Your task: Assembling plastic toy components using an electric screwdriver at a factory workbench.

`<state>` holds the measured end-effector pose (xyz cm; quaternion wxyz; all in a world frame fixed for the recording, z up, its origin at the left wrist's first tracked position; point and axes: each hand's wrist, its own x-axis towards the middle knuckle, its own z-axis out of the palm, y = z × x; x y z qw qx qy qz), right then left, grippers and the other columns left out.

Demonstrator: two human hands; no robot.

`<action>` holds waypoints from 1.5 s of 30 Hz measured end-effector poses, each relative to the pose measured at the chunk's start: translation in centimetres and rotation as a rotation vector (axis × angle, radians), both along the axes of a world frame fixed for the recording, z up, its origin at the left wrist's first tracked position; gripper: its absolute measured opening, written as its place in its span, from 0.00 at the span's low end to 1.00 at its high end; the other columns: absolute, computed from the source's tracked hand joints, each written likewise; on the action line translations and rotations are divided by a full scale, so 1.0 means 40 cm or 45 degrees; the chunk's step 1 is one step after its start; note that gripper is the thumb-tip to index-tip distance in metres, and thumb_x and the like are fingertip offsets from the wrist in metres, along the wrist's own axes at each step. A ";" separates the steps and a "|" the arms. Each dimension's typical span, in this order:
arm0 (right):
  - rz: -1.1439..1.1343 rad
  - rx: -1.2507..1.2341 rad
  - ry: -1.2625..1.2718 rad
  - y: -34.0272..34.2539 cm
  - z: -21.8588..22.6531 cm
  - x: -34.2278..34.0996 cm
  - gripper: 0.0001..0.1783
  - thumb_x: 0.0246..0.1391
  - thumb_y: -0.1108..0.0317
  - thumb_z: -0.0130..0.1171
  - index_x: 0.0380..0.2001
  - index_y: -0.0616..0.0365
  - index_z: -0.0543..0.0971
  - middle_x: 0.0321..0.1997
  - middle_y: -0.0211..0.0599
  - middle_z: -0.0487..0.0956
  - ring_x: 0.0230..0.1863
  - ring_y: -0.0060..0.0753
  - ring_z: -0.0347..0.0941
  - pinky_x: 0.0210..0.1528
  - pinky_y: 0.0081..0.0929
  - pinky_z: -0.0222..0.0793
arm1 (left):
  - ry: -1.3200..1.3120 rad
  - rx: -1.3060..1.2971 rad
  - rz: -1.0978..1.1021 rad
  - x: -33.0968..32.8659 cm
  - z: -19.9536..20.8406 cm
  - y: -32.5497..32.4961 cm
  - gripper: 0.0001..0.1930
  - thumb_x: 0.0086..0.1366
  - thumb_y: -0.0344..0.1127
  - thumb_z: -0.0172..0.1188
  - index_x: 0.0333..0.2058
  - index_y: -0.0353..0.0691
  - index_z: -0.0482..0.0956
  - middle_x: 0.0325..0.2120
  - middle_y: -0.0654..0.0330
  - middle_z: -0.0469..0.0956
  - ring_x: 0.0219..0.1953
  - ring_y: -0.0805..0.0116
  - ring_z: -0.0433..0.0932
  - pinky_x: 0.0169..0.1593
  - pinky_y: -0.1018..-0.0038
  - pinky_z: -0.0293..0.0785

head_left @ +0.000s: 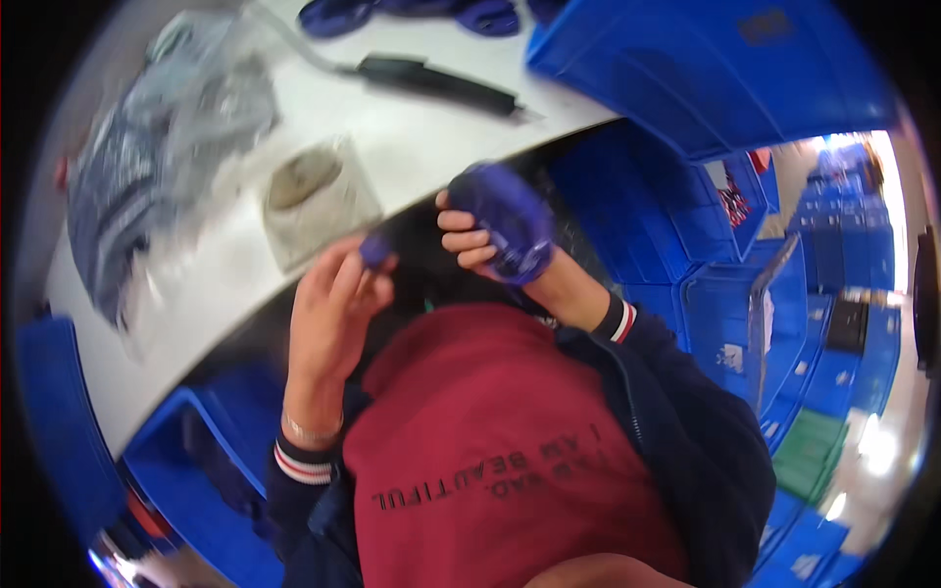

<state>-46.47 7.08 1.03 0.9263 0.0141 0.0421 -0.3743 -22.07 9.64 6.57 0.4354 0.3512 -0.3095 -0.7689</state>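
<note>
Head view: right hand (480, 240) grips blue pad (510, 230); left hand (333, 304) pinches small blue piece (375, 250), both just off table edge (412, 201).

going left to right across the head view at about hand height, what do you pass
Clear plastic bags on the white table → small flat packet → left hand pinching a small blue piece → right hand holding a blue rounded item → stacked blue bins

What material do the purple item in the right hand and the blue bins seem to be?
Purple item: it looks like soft, matte fabric, since it folds over the right hand; blur leaves this uncertain. Blue bins: likely hard moulded plastic, with smooth, slightly glossy walls.
</note>
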 end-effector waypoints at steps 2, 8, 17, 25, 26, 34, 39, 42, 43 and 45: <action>0.145 0.136 -0.288 0.002 0.004 0.034 0.21 0.63 0.58 0.43 0.49 0.66 0.66 0.31 0.35 0.68 0.25 0.25 0.63 0.26 0.20 0.62 | -0.025 0.029 -0.009 -0.019 0.005 0.002 0.14 0.70 0.35 0.50 0.49 0.33 0.70 0.38 0.59 0.75 0.33 0.77 0.74 0.41 0.80 0.73; 0.243 0.162 -0.226 0.013 0.000 0.062 0.20 0.65 0.59 0.39 0.49 0.67 0.66 0.32 0.37 0.66 0.27 0.26 0.63 0.28 0.21 0.63 | -0.019 -0.019 0.049 -0.056 -0.001 -0.009 0.14 0.67 0.31 0.54 0.50 0.32 0.70 0.39 0.60 0.76 0.36 0.78 0.75 0.46 0.79 0.74; 0.021 -0.065 0.147 0.008 0.004 0.072 0.20 0.65 0.55 0.40 0.45 0.63 0.69 0.29 0.36 0.68 0.25 0.25 0.64 0.24 0.21 0.64 | 0.136 0.114 -0.001 -0.057 0.002 0.000 0.14 0.65 0.30 0.57 0.48 0.32 0.73 0.37 0.60 0.78 0.38 0.76 0.77 0.47 0.78 0.75; -0.232 -0.749 1.287 0.019 0.079 0.104 0.23 0.57 0.46 0.50 0.41 0.57 0.69 0.33 0.28 0.72 0.32 0.16 0.67 0.34 0.16 0.65 | 0.099 0.194 -0.087 -0.058 -0.026 -0.009 0.17 0.64 0.32 0.59 0.47 0.27 0.71 0.36 0.54 0.79 0.36 0.70 0.79 0.45 0.76 0.76; -0.250 -0.867 1.415 0.021 0.081 0.105 0.24 0.56 0.46 0.52 0.40 0.57 0.69 0.34 0.27 0.72 0.34 0.15 0.67 0.36 0.15 0.65 | 0.099 0.199 -0.085 -0.057 -0.027 -0.010 0.17 0.64 0.32 0.59 0.47 0.27 0.71 0.36 0.54 0.79 0.36 0.70 0.79 0.45 0.76 0.76; -0.217 -1.076 1.650 0.025 0.069 0.115 0.29 0.52 0.43 0.55 0.42 0.59 0.68 0.34 0.28 0.72 0.35 0.15 0.68 0.39 0.13 0.65 | 0.041 0.170 -0.072 -0.036 -0.039 -0.013 0.19 0.62 0.34 0.61 0.46 0.27 0.70 0.36 0.55 0.78 0.36 0.71 0.78 0.43 0.77 0.75; -0.222 -1.134 1.672 0.025 0.068 0.123 0.30 0.55 0.43 0.54 0.45 0.60 0.67 0.38 0.30 0.72 0.39 0.16 0.68 0.43 0.16 0.65 | 0.165 0.263 -0.077 -0.031 -0.057 -0.018 0.14 0.64 0.31 0.59 0.46 0.30 0.73 0.37 0.58 0.79 0.35 0.74 0.79 0.41 0.79 0.77; -0.343 -1.103 1.553 0.027 0.068 0.134 0.27 0.57 0.48 0.56 0.47 0.61 0.66 0.42 0.35 0.71 0.44 0.22 0.66 0.49 0.20 0.63 | 0.310 0.342 -0.001 -0.033 -0.059 -0.017 0.17 0.63 0.32 0.61 0.46 0.27 0.71 0.37 0.56 0.79 0.35 0.72 0.78 0.42 0.78 0.76; -0.349 -1.101 1.557 0.031 0.074 0.135 0.27 0.57 0.48 0.56 0.47 0.61 0.66 0.42 0.35 0.71 0.44 0.22 0.66 0.49 0.20 0.63 | 0.323 0.323 -0.009 -0.030 -0.057 -0.016 0.17 0.63 0.32 0.60 0.46 0.28 0.72 0.37 0.56 0.79 0.35 0.72 0.79 0.42 0.78 0.76; -0.311 -0.992 1.438 0.038 0.093 0.138 0.28 0.56 0.50 0.58 0.49 0.62 0.66 0.44 0.36 0.70 0.46 0.23 0.66 0.51 0.21 0.62 | 0.347 0.286 -0.025 -0.022 -0.056 -0.016 0.16 0.63 0.31 0.60 0.46 0.28 0.73 0.37 0.56 0.79 0.35 0.73 0.79 0.42 0.79 0.76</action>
